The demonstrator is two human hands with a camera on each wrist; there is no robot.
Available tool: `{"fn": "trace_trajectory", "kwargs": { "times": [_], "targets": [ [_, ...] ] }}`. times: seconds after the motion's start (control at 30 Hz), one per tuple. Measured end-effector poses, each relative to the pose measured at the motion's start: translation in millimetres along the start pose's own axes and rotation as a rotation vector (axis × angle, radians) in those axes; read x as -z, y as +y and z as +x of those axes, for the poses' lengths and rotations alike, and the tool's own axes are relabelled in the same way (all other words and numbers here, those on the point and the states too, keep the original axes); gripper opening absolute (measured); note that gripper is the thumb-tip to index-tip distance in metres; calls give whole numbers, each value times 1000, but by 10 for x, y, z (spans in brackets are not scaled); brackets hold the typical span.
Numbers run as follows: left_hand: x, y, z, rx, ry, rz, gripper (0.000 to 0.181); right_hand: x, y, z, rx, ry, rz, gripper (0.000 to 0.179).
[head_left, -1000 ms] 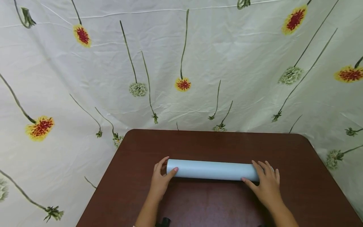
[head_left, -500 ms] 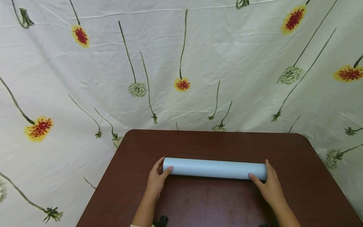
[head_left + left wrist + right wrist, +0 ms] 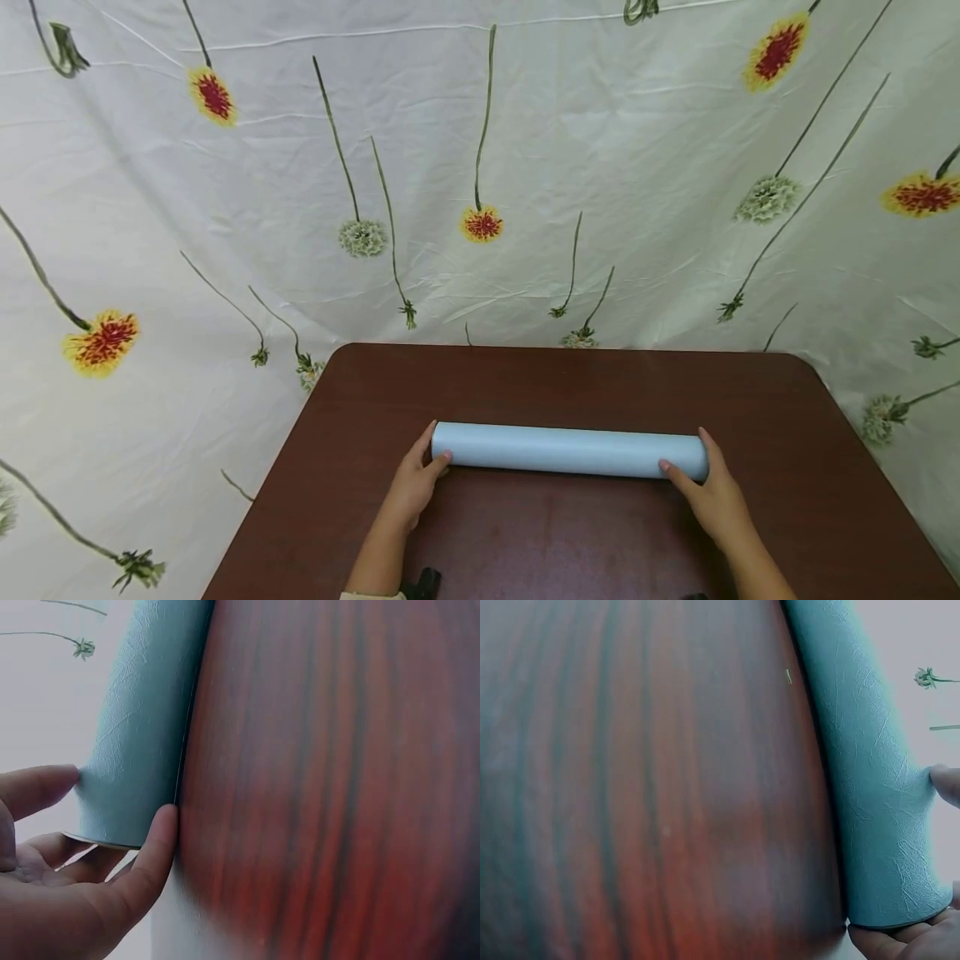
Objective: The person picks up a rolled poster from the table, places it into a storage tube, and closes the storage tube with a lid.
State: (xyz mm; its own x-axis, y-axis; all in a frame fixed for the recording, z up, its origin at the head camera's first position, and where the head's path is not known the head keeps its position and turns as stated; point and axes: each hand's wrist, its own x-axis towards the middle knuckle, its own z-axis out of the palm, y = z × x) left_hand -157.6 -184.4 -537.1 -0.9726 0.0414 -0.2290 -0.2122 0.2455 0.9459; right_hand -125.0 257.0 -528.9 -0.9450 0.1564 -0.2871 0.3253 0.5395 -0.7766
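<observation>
A long light-blue roll point(image 3: 562, 450) with a finely wrinkled surface lies crosswise over the brown table point(image 3: 585, 383). My left hand point(image 3: 412, 483) holds its left end, thumb on the near side and fingers round the end. At the opposite end my right hand point(image 3: 716, 496) grips in the same way, its thumb on the front of the roll. In the left wrist view the thumb and a finger point(image 3: 161, 832) touch the blue roll point(image 3: 135, 727) near its rim. The right wrist view shows fingertips point(image 3: 877, 945) under the end of the roll point(image 3: 885, 817).
Behind the table hangs a white cloth point(image 3: 547, 167) printed with flowers; it also spreads along both sides. A small black object point(image 3: 427, 583) shows beside the left forearm at the bottom edge of the head view.
My right hand has slid outward to the roll's right end, its fingers now round that end. The roll and left hand have shifted slightly left.
</observation>
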Motion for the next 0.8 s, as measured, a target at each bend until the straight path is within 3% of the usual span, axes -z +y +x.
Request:
{"fn": "trace_trajectory", "kwargs": {
  "times": [0.23,0.8],
  "targets": [
    [20,-11,13,15,-49,-4,72,13,17,27,-12,-26,32,110],
    [12,-3,22,48,-54,34,73,-25,62,5,3,-8,57,111]
  ]
}}
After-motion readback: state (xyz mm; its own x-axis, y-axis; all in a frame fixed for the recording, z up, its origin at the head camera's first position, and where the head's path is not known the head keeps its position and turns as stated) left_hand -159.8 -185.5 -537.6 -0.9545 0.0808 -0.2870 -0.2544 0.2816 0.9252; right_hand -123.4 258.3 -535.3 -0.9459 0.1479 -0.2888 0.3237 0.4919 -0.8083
